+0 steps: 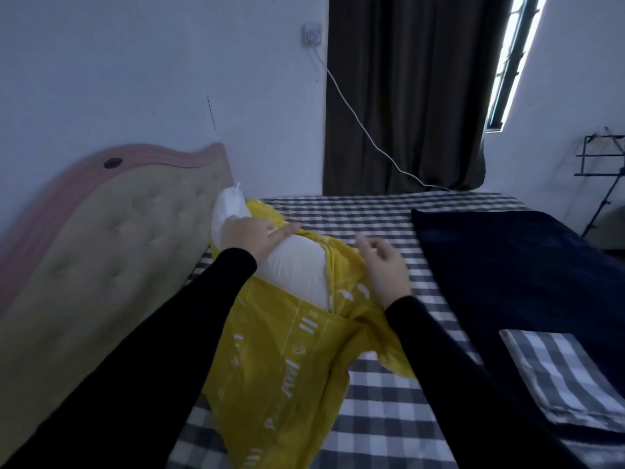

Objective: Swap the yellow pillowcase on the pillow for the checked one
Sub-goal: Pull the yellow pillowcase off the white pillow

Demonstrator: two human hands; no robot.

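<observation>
my left hand [248, 236] rests flat on the white pillow [297, 269], which runs far-left to near-right, half out of the yellow pillowcase [280, 367]; right hand [384, 269] hovers loose, empty; checked one [558, 374] sits folded near-right

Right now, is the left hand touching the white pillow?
Touching. The head view shows the left hand lying flat on the bared white pillow, fingers straight across its top edge.

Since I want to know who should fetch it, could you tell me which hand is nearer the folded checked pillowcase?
The right hand is nearer, up and left of the checked pillowcase on the blanket; the left hand rests farther left on the pillow.
</observation>
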